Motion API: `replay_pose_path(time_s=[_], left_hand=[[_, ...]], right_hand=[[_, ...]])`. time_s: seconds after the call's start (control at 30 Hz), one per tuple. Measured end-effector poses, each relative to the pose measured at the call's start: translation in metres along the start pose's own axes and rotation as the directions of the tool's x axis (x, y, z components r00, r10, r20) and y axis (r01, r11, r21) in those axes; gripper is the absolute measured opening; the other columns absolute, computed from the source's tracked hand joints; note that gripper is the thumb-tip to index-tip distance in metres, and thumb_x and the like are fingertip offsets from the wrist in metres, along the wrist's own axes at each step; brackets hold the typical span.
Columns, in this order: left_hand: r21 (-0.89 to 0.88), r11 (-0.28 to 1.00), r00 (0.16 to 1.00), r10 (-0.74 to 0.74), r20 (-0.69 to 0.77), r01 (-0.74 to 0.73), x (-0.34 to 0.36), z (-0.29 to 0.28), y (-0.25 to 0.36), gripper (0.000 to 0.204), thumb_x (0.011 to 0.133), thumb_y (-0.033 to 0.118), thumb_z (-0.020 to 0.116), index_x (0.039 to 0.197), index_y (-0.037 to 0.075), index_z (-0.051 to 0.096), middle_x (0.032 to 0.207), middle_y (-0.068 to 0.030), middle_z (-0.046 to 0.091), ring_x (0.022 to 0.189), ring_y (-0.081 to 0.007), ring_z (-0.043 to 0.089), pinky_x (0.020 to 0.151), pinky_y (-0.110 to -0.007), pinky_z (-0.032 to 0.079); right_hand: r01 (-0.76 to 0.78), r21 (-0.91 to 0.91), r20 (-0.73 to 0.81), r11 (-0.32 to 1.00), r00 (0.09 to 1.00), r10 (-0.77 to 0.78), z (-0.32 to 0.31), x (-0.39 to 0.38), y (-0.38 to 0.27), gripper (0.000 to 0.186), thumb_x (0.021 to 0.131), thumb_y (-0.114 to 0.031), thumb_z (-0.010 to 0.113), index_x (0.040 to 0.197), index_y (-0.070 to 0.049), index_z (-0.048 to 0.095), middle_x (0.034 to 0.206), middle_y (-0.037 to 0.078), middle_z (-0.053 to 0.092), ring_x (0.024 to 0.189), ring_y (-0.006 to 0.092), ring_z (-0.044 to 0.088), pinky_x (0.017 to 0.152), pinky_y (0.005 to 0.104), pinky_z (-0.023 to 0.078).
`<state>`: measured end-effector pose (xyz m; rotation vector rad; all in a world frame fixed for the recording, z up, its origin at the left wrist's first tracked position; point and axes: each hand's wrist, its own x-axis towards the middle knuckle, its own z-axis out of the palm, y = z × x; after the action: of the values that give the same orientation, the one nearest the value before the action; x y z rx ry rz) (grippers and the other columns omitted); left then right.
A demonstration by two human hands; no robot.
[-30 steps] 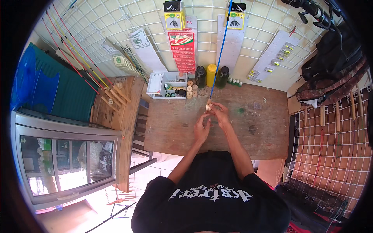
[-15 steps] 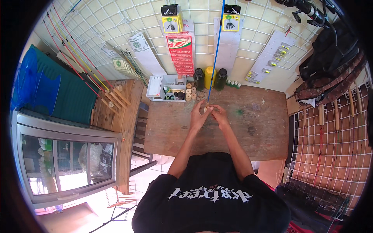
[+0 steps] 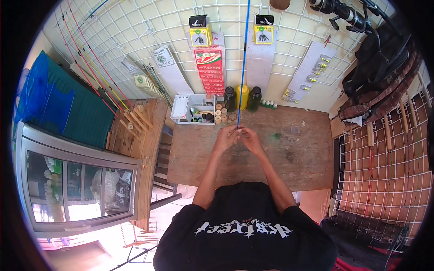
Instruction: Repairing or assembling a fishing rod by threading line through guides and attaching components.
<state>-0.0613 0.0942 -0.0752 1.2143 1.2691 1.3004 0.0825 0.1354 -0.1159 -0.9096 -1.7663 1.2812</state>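
A thin blue fishing rod stands nearly upright in front of me, its upper part running out past the top of the view. Its lower end meets my fingertips above the table. My left hand is closed around that end from the left. From the right, my right hand pinches at the same spot, its fingertips touching those of the left. The very bottom of the rod is hidden by my fingers.
The scuffed wooden table lies under my hands. Beyond them are a white compartment box, cork rings, dark bottles and a yellow bottle. Behind rises a white wire grid; a glass-fronted cabinet stands left.
My hands and the rod's lower end have shifted slightly left and nearer to me. The fingers have closed in, covering a tan piece that showed between them. The whole view has tilted slightly.
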Motion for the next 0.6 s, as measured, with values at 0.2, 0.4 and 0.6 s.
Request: replay_pose_path(time_s=[0.2,0.4,0.6], left_hand=[[0.213,0.977,0.997,-0.04,0.059,0.027,-0.007,-0.003,0.009,0.027,0.088,0.012,0.062,0.112,-0.001,0.063,0.09,-0.004,0.068,0.087,-0.009,0.061,0.079,-0.025,0.048],[0.204,0.978,0.991,0.066,-0.115,-0.042,-0.02,0.009,0.028,0.019,0.085,0.01,0.065,0.1,-0.002,0.065,0.092,-0.0056,0.069,0.085,-0.0102,0.063,0.078,-0.026,0.05],[0.015,0.995,0.972,0.097,-0.214,-0.096,-0.029,0.026,0.045,0.018,0.081,0.006,0.069,0.097,-0.002,0.066,0.088,-0.0062,0.069,0.082,-0.0091,0.063,0.073,-0.022,0.051]], right_hand=[[-0.064,0.072,-0.04,0.995,0.997,0.067,0.001,-0.01,-0.022,0.017,0.081,0.002,0.062,0.097,0.001,0.057,0.084,0.009,0.067,0.082,0.0166,0.066,0.073,0.0298,0.053],[-0.013,-0.104,-0.084,0.994,0.996,0.004,-0.002,-0.031,-0.044,0.017,0.082,0.0,0.063,0.097,0.001,0.056,0.082,0.012,0.067,0.082,0.0212,0.067,0.071,0.0324,0.054],[-0.068,-0.108,-0.146,0.992,0.988,0.051,0.003,-0.058,-0.048,0.017,0.08,-0.002,0.065,0.094,0.001,0.055,0.081,0.013,0.066,0.081,0.0237,0.067,0.068,0.0348,0.056]])
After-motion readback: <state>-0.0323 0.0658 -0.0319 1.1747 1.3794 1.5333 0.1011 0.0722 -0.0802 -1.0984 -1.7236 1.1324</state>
